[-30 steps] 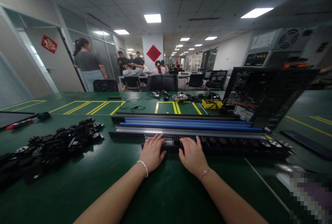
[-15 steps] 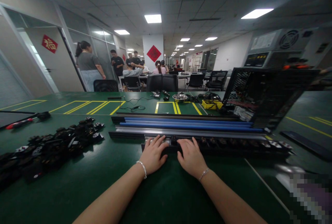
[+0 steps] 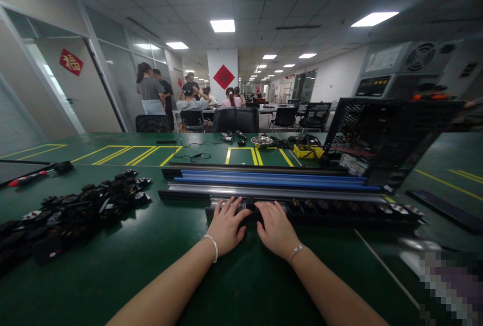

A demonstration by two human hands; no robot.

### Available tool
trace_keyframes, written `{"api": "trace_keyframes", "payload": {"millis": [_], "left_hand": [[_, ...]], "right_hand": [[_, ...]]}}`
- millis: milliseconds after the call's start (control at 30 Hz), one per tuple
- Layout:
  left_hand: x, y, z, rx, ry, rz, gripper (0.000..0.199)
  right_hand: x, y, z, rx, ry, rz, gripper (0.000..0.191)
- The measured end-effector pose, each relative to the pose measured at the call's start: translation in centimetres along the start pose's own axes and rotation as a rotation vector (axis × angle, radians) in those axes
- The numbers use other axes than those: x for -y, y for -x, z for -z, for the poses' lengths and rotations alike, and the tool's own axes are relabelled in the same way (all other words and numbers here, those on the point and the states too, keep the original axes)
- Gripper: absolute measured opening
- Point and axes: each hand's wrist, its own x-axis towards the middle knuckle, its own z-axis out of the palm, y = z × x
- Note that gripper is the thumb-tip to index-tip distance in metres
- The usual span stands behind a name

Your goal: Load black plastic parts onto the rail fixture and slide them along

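Both of my hands rest at the near black rail (image 3: 320,219), which lies lengthwise across the table and holds a row of black socket-like modules (image 3: 350,208) in its right part. My left hand (image 3: 227,226) grips the rail's left end, fingers spread over its top and thumb on the near side. Just to the right, my right hand (image 3: 276,229) bends over the same rail. A small black module (image 3: 250,202) sits between the fingertips of both hands. Its lower part is hidden, as is the rail under my fingers.
Behind lie a grey rail (image 3: 279,192) and a blue one (image 3: 271,179). Loose black modules (image 3: 86,210) are heaped at left, near a red-handled screwdriver (image 3: 28,179). An opened computer case (image 3: 392,135) stands at right. Farther back are a metal bowl (image 3: 261,142) and people.
My left hand has shifted slightly right, its thumb and index closer to the small module. The right hand has barely moved. In the background, a standing person has walked to the right.
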Motion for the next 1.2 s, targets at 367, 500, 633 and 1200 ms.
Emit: {"api": "trace_keyframes", "payload": {"millis": [367,500,633,1200], "left_hand": [[-0.6,0.0,-0.3,0.0,-0.031,0.004,0.049],[-0.8,-0.1,-0.3,0.011,-0.063,0.018,0.057],[-1.2,-0.3,-0.5,0.032,-0.1,0.062,0.064],[-2.6,-2.2,-0.5,0.088,-0.125,0.214,0.066]], "right_hand": [[0.2,0.1,-0.3,0.024,-0.013,0.028,0.051],[0.1,0.0,-0.4,0.041,-0.016,0.022,0.051],[0.0,0.0,-0.6,0.062,-0.009,0.019,0.053],[-0.9,0.1,-1.2,0.059,0.214,-0.084,0.048]]}}
